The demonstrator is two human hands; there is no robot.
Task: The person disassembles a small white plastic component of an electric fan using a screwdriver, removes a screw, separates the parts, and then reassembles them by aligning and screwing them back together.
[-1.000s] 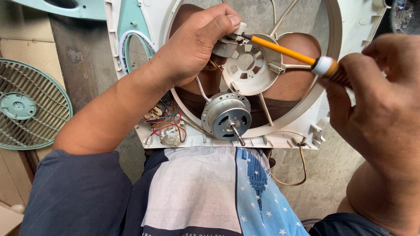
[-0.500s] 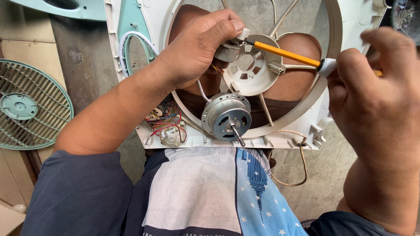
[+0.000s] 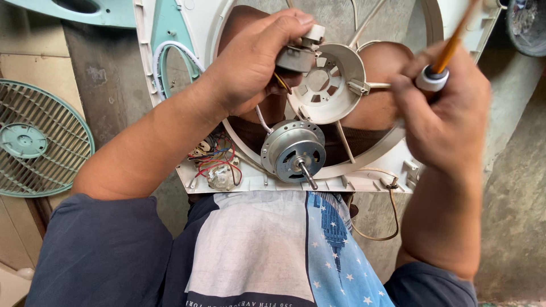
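Soft, even daylight is coming in, no hard shadows and no glare. The right hand (image 3: pixel 443 108) and its orange screwdriver (image 3: pixel 449 48) are smearing with motion blur. The motor (image 3: pixel 294 151) is staying sharp. Wide-angle lens is bending the frame edges slightly.

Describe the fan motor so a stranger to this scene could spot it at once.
Start at the white fan frame lying across the person's lap. On its lower edge, below the left hand, sits the fan motor: a round silver metal drum with a shaft sticking out. The round mount above is white plastic; only the motor is bare metal.
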